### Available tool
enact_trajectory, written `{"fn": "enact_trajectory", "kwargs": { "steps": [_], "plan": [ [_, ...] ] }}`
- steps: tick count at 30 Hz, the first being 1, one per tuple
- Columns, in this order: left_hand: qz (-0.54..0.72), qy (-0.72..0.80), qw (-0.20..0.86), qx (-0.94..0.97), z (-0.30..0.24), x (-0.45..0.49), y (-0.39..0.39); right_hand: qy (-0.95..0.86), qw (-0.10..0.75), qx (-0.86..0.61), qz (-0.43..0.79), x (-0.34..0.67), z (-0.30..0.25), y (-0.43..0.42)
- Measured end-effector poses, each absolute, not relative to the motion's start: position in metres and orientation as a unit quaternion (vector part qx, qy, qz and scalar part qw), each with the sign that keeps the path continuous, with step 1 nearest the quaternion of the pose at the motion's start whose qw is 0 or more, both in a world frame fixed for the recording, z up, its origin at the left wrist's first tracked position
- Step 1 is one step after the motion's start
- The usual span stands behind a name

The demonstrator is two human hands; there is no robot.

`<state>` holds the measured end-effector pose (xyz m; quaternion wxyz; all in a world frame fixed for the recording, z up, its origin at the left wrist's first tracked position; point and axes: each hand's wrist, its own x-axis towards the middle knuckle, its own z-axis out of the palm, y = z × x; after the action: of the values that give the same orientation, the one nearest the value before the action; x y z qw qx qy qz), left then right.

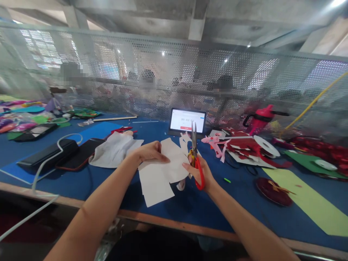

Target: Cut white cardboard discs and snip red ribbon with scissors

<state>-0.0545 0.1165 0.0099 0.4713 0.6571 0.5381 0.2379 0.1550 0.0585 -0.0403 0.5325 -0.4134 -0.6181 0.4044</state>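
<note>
My left hand (pixel 149 151) is closed on a white sheet of felt or paper (pixel 160 174), pinching its upper left edge above the blue table (pixel 206 206). My right hand (pixel 199 172) grips red-handled scissors (pixel 196 159), whose blades point up and away at the sheet's right edge. The sheet hangs in irregular cut shapes between both hands. Another white piece (pixel 114 150) lies on the table to the left.
A tablet (pixel 187 120) showing a timer stands at the back. Dark phones and a power bank with a white cable (pixel 49 154) lie left. Red and pink scraps, ribbon spools (pixel 265 145), a pink bottle (pixel 261 117) and a yellow-green sheet (pixel 307 197) lie right. A perforated metal screen is behind.
</note>
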Motion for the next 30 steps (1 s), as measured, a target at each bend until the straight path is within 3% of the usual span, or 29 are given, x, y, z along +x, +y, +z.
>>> {"fn": "enact_trajectory", "kwargs": {
  "steps": [7, 12, 16, 22, 25, 30],
  "plan": [
    [0.192, 0.424, 0.584, 0.665, 0.003, -0.058, 0.125, -0.602, 0.550, -0.415, 0.404, 0.153, -0.042, 0.058],
    [0.346, 0.338, 0.665, 0.569, 0.006, -0.069, 0.131, -0.553, 0.602, -0.419, 0.395, 0.156, -0.040, 0.063],
    [0.444, 0.311, 0.654, 0.528, 0.001, -0.064, 0.130, -0.466, 0.681, -0.410, 0.388, 0.159, -0.037, 0.073],
    [0.355, 0.255, 0.655, 0.616, -0.017, -0.033, 0.113, -0.406, 0.762, -0.403, 0.303, 0.163, -0.025, 0.082],
    [0.364, 0.259, 0.636, 0.629, -0.024, -0.006, 0.098, -0.402, 0.769, -0.412, 0.277, 0.161, -0.025, 0.080],
    [0.521, 0.252, 0.626, 0.523, -0.034, 0.034, 0.079, -0.447, 0.724, -0.446, 0.276, 0.154, -0.029, 0.073]
  ]
}}
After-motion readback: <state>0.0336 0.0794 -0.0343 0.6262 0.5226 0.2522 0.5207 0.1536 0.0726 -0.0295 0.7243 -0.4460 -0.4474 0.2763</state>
